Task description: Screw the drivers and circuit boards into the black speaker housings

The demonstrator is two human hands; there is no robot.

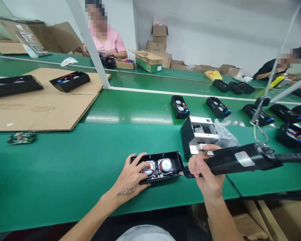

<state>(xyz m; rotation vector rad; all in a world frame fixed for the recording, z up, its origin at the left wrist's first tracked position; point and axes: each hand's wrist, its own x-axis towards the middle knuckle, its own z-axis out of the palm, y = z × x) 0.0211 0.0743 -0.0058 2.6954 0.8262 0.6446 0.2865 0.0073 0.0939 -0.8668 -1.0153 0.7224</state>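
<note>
Speaker case [165, 166] lies left-right, open-side up — screwdriver [240, 160] points left.

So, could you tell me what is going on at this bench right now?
A person steadies an open black speaker housing on the green bench with the left hand, fingers spread over its left end. The right hand grips a hanging electric screwdriver, its tip at the housing's right end. More housings lie on the belt behind; two other people sit farther back.
</note>
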